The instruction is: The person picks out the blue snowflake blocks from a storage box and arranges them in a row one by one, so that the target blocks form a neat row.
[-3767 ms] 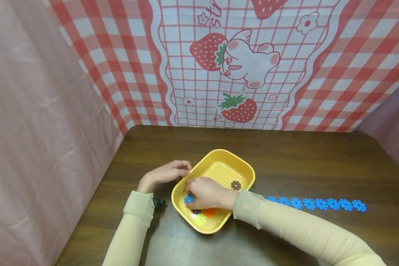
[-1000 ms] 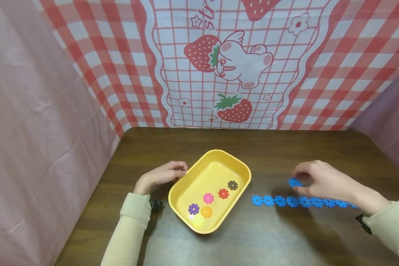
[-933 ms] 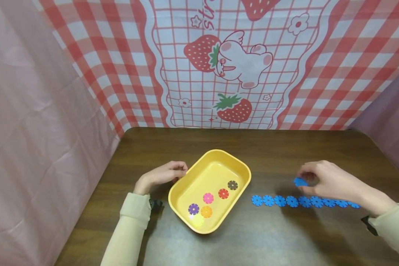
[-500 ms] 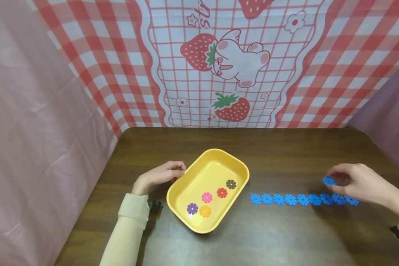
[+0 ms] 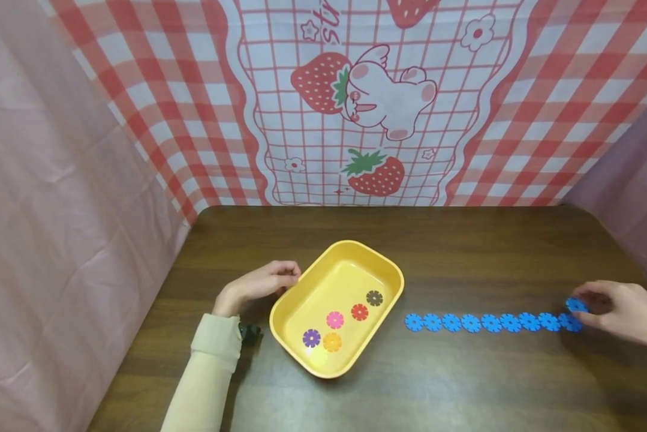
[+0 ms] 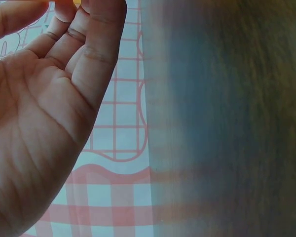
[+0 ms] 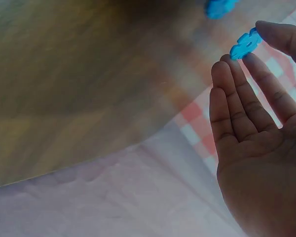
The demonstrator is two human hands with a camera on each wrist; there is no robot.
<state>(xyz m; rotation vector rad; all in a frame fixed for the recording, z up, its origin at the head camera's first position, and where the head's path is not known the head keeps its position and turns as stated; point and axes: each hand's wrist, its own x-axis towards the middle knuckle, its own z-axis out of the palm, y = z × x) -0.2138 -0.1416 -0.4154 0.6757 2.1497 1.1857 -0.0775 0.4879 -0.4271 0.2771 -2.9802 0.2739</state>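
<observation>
My right hand (image 5: 625,312) pinches a blue snowflake disc (image 5: 576,305) between thumb and fingertips. The right wrist view shows this notched disc (image 7: 245,44) edge-on at the fingertips, the other fingers stretched out. It is at the right end of a row of blue snowflake discs (image 5: 491,323), overlapping the last one in the head view. My left hand (image 5: 258,285) holds the left rim of a yellow basin (image 5: 277,327) with bent fingers; in the left wrist view the fingertips (image 6: 64,10) meet its yellow edge at the top.
Inside the basin lie several loose discs: a brown one (image 5: 374,298), a red one (image 5: 359,312), a pink one (image 5: 334,320), a purple one (image 5: 311,338), an orange one (image 5: 332,342) and a pale yellow one (image 5: 319,357). A checked strawberry cloth (image 5: 377,180) hangs behind the wooden table (image 5: 436,384).
My right hand has gone from inside the basin over to the right with a blue snowflake disc, along the row and down to its far end. My left hand has stayed at the rim.
</observation>
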